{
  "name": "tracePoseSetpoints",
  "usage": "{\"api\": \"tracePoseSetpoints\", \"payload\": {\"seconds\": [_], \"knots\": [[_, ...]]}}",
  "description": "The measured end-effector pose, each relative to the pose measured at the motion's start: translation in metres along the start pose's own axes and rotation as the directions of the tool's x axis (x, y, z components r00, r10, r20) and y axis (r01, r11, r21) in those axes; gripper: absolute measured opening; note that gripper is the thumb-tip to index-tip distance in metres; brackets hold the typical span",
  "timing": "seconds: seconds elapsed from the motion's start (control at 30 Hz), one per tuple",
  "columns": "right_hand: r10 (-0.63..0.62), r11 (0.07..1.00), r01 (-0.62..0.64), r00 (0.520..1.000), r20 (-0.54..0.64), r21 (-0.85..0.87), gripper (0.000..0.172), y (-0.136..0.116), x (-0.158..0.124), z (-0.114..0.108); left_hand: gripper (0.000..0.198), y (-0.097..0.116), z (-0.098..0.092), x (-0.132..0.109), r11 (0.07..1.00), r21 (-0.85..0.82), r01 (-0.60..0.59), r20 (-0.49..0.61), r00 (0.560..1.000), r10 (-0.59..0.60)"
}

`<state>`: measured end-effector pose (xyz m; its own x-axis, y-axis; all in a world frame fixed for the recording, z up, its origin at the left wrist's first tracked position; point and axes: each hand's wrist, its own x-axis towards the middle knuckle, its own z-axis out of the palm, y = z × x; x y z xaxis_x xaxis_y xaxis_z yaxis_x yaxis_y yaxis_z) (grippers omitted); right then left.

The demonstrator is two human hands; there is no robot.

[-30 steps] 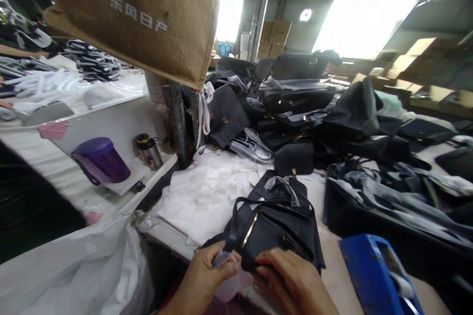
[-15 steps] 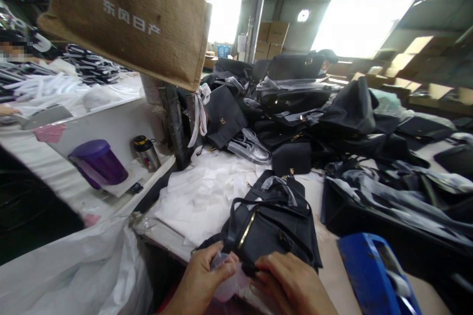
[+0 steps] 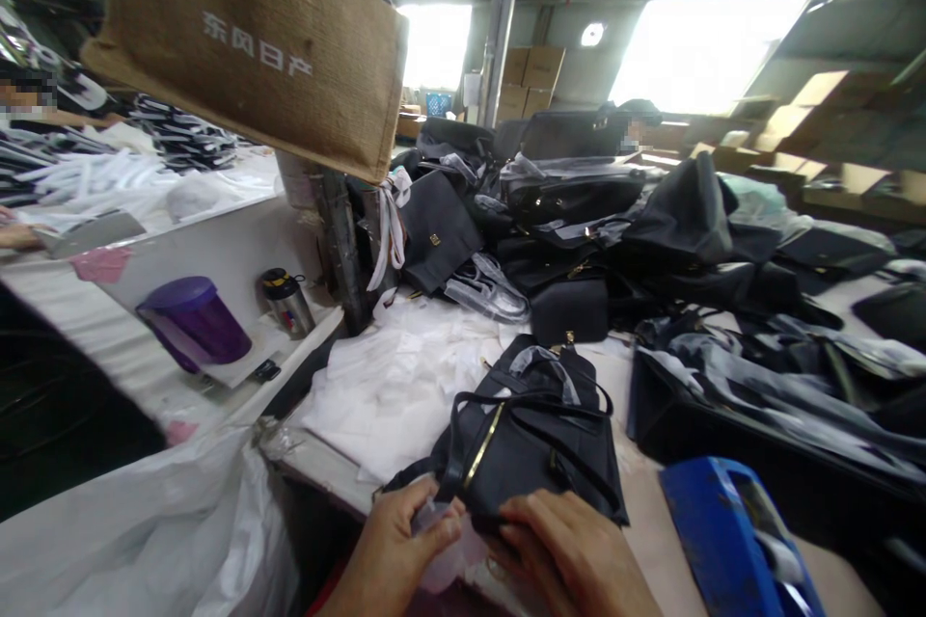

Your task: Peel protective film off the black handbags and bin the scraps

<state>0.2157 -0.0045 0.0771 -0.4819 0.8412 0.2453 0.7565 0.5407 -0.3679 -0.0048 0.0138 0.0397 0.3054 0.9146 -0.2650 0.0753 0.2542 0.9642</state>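
A black backpack [image 3: 525,453] with thin straps and a gold zipper lies on the table in front of me. At its near edge, my left hand [image 3: 405,540] pinches a translucent plastic sheet [image 3: 452,564] between thumb and fingers. Beside it, my right hand [image 3: 571,545] is curled over the bag's near end, its fingers closed on a black part of the backpack. The fingertips of that hand are partly hidden behind its knuckles.
White thin sheets [image 3: 391,366] are heaped left of the backpack. A blue tape dispenser [image 3: 730,540] stands at the right. Black bags [image 3: 571,183] pile up behind. A burlap bag [image 3: 253,48] hangs at upper left, above a purple container [image 3: 195,323]. Other people are in the background.
Both hands stay almost in place at the backpack's near edge. At the far left, another person's hand has come further into view.
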Motion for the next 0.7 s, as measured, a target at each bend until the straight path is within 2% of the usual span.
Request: {"api": "tracePoseSetpoints", "payload": {"seconds": [0.07, 0.2, 0.43, 0.6, 0.7], "knots": [[-0.005, 1.000, 0.005, 1.000, -0.017, 0.007, 0.015, 0.000, 0.000, 0.000, 0.028, 0.000, 0.001, 0.000, 1.000, 0.005, 0.006, 0.017, 1.000, -0.006], [0.001, 1.000, -0.001, 1.000, -0.010, 0.013, 0.013, 0.001, -0.001, 0.002, 0.030, 0.002, 0.004, -0.002, 1.000, -0.028, -0.013, -0.021, 1.000, 0.012], [-0.014, 0.997, 0.020, 0.997, 0.071, -0.073, 0.009, 0.004, -0.004, 0.010, 0.029, 0.004, 0.006, -0.003, 0.998, 0.000, -0.062, -0.006, 0.998, 0.062], [-0.026, 0.991, 0.042, 0.992, 0.123, -0.129, 0.014, 0.001, 0.000, 0.008, 0.026, -0.002, 0.005, -0.002, 0.993, 0.032, -0.117, 0.016, 0.993, 0.116], [-0.049, 0.989, 0.075, 0.980, 0.195, -0.125, 0.016, 0.000, 0.002, 0.009, 0.025, -0.007, 0.005, -0.002, 0.997, 0.016, -0.075, 0.030, 0.997, 0.075]]}}
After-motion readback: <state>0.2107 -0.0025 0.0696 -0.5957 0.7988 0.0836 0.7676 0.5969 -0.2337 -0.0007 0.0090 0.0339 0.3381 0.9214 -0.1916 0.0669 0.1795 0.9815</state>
